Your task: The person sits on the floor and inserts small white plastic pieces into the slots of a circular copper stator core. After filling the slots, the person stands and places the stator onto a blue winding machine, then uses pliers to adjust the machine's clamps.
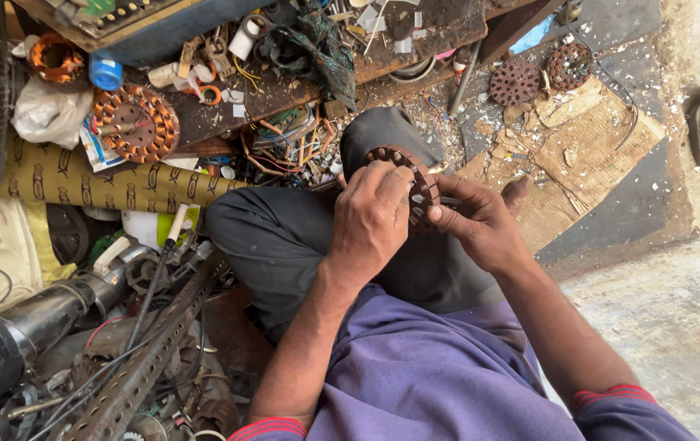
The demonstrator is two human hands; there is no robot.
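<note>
Bare stator core (415, 181): round, toothed, rust-brown, unwound; held over bent knee (382, 135). Left hand (370, 219) clasped over rim, right hand (480, 224) pinching opposite edge. Copper-wound stator (136, 122) well left of knee.

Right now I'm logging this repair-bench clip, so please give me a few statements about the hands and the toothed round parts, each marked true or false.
1. Both hands, left hand and right hand, grip the brown toothed round metal core. True.
2. That core rests on the floor. False: it is held above the knee.
3. A copper-wound round core lies on the cluttered dark wooden bench. True.
4. Two bare toothed discs lie on the floor. True.
5. The sleeves are green. False: purple with red cuffs.
</note>
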